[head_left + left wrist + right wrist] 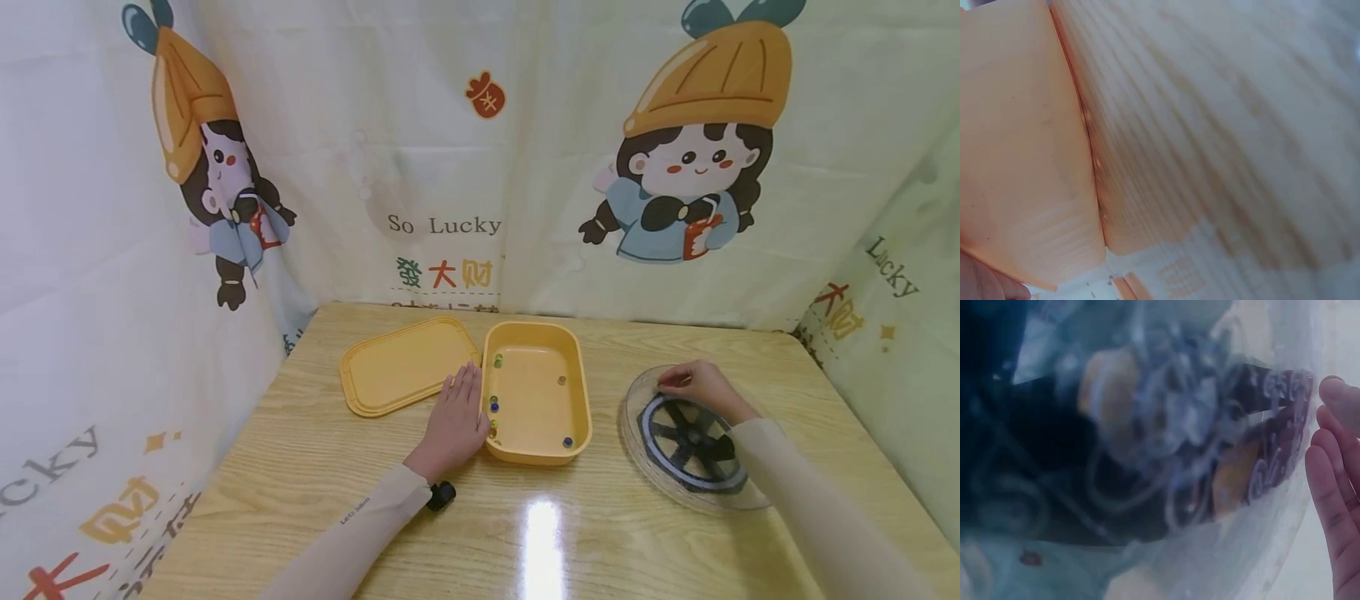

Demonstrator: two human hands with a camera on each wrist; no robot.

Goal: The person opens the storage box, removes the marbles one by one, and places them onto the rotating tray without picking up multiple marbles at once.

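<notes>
My left hand (453,417) lies with straight fingers along the left wall of a deep yellow plastic box (534,458). Inside the box sit several small glass marbles, among them a blue marble (567,442) and an amber marble (562,380). My right hand (701,387) is over the far left part of a round, clear dish (633,417), its fingers bent and bunched. In the right wrist view the fingertips (1319,456) are right at the clear rim; I cannot tell whether they pinch anything. A black spoked wheel shape (693,442) with a pale ring shows in the dish.
A flat yellow lid (408,362) lies left of the box, its corner close to the box's wall. The wooden table (480,550) carries everything. Printed curtains (540,167) hang at the back and both sides.
</notes>
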